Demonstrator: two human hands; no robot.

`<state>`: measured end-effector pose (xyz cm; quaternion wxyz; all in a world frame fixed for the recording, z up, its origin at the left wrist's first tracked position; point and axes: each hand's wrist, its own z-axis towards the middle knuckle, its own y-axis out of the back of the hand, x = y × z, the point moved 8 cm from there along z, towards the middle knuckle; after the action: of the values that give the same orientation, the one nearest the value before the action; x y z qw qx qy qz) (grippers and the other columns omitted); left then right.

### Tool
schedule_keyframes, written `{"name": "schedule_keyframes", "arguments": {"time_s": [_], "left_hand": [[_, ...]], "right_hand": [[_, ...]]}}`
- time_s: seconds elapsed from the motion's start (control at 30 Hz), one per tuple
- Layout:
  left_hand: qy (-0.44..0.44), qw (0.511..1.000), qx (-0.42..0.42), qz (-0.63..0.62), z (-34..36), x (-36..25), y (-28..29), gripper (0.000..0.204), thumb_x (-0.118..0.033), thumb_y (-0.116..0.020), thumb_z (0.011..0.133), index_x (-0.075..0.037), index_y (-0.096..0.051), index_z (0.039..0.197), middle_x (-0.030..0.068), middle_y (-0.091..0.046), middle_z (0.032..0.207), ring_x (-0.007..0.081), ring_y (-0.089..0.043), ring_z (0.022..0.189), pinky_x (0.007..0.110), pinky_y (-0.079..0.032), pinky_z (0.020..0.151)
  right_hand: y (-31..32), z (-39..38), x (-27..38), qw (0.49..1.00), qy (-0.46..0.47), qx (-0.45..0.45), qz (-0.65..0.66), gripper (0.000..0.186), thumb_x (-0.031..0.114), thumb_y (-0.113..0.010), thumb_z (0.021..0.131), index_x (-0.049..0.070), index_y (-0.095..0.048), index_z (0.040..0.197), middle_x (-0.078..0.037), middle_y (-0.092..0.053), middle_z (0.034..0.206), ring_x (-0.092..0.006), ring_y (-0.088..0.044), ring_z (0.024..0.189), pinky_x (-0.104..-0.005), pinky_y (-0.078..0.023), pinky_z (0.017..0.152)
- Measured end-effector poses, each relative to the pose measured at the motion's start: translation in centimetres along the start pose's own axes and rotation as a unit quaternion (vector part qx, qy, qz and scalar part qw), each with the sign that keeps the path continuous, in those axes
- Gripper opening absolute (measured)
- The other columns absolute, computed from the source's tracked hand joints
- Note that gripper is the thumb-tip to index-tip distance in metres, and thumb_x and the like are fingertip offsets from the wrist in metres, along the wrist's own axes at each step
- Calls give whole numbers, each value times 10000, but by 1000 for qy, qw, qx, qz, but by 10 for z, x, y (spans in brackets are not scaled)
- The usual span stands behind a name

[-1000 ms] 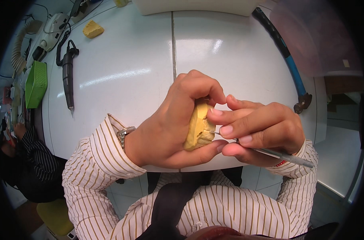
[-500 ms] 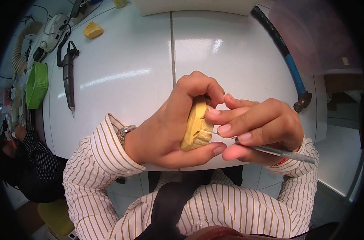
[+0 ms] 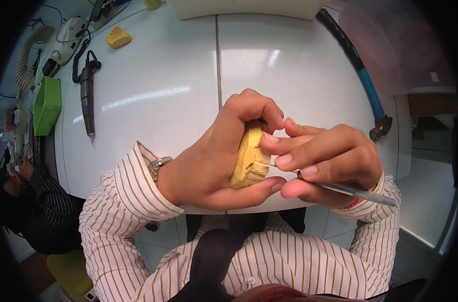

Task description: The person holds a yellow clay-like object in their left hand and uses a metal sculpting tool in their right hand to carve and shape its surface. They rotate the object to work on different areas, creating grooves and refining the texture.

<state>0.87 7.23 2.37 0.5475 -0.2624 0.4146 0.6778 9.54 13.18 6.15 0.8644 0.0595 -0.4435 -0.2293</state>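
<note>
My left hand [image 3: 203,166] is closed round a yellow plaster dental cast [image 3: 244,160], its fingers curled over the top and the thumb along the lower edge. One side of the cast is rough and ridged. My right hand [image 3: 334,161] grips a slim metal carver [image 3: 352,191] like a pen, the handle slanting down to the right. Its thin tip meets the rough side of the cast, and the right fingertips rest close against that side. Part of the cast is hidden under my left fingers.
A dark rotary handpiece [image 3: 87,100] lies at the left, near a green basket [image 3: 47,105]. Another yellow plaster piece [image 3: 118,37] sits farther back. A blue-and-black hammer [image 3: 364,75] lies at the right. A pale box [image 3: 246,9] stands at the back; a person [image 3: 52,201] is at far left.
The cast has tilted slightly in my left hand, and the carver tip has shifted a little along its rough side. Both hands keep their grips.
</note>
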Motion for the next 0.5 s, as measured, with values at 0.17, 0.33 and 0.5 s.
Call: {"name": "schedule_keyframes", "arguments": {"time_s": [0.17, 0.33, 0.5], "left_hand": [[-3, 1000, 1, 9, 0, 1, 0, 679, -292, -714, 740, -6, -280, 1177, 134, -396, 1026, 209, -434, 932, 342, -386, 831], [-9, 1000, -6, 21, 2, -4, 2, 621, -81, -667, 728, -21, -280, 1210, 113, -412, 1028, 207, -430, 892, 317, -376, 792], [-11, 998, 10, 54, 0, -1, 2, 712, -332, -731, 743, -8, -276, 1184, 135, -398, 1026, 215, -439, 923, 336, -385, 815]], "right_hand": [[0, 1, 2, 1000, 9, -5, -17, 294, 45, -738, 729, 61, -494, 893, -118, -624, 922, -311, -628, 991, -430, -457, 958], [0, 2, 3, 1000, 4, -2, -22, 293, 42, -737, 727, 63, -495, 891, -115, -624, 924, -307, -631, 986, -425, -460, 953], [0, 1, 2, 1000, -3, -7, -12, 300, 51, -742, 722, 67, -492, 886, -113, -626, 920, -302, -632, 984, -418, -465, 949]]}}
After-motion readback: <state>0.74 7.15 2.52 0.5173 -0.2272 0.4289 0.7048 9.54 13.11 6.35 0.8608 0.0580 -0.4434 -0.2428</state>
